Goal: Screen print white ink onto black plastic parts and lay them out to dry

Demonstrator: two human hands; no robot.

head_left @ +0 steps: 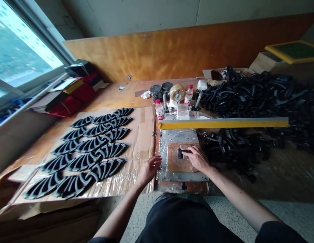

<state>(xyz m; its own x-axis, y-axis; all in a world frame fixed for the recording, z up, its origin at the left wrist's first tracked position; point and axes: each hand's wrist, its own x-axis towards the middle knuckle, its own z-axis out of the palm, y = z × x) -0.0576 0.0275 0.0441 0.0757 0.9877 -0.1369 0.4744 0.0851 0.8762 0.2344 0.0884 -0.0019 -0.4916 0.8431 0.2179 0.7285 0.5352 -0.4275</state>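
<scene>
My right hand (197,158) pinches a small black plastic part (180,153), which is over a brown board (173,165) and seems to touch it. Under the board lies a flat grey metal plate (167,136). Close to the plate's left edge is my left hand (149,170), its fingers loosely bent and apart, with nothing visible in them. Just beyond the plate a long yellow-edged screen frame (223,124) runs crosswise, seen edge-on. Curved black parts (93,145) lie in several neat rows on a cardboard sheet (141,145) to the left.
A large heap of black parts (238,91) covers the right side. Behind the frame stand red-capped bottles (189,94), dark cans (156,92) and a tape roll (177,92). Red boxes (78,92) sit by the window. A green-and-yellow screen (296,51) rests at back right.
</scene>
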